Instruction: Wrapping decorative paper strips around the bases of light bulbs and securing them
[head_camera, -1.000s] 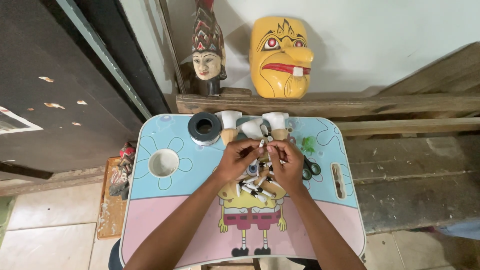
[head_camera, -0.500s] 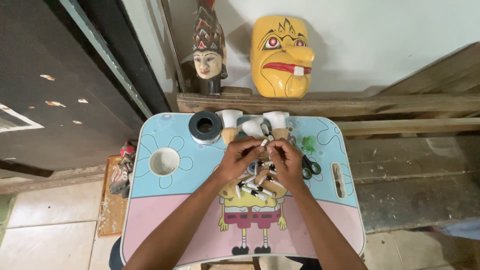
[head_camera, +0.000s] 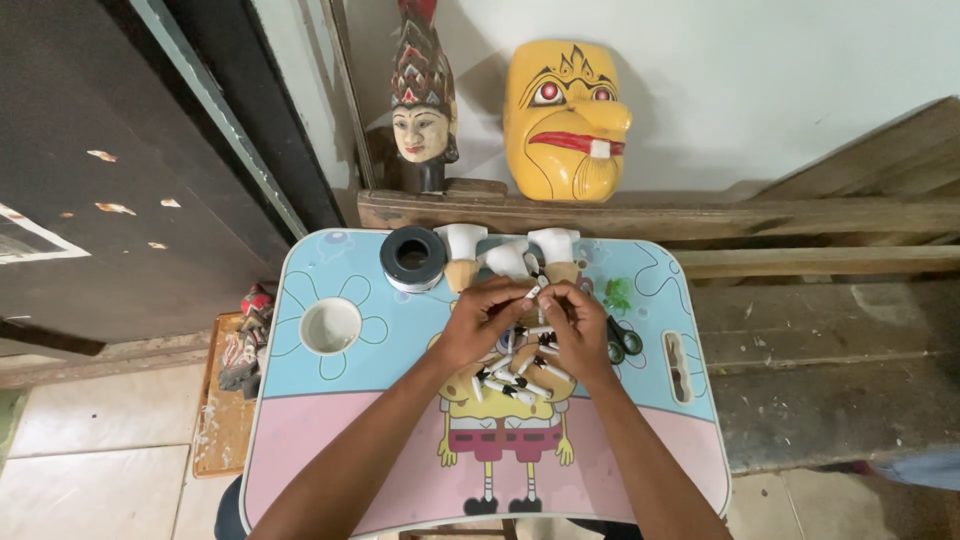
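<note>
together, left hand (head_camera: 487, 318), right hand (head_camera: 577, 322) pinching small white piece (head_camera: 533, 292), black tape roll (head_camera: 413, 257) beside

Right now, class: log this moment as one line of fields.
left hand: pinching small white-and-black piece | right hand: pinching same piece | beneath: pile of similar pieces | surface: cartoon-printed lap table

A small white piece with a dark end (head_camera: 533, 291) sits pinched between both grips, tilted, tip up. Just below the grips, a loose heap of similar short white-and-black pieces (head_camera: 520, 372) lies scattered on the desk (head_camera: 320, 400).
</note>
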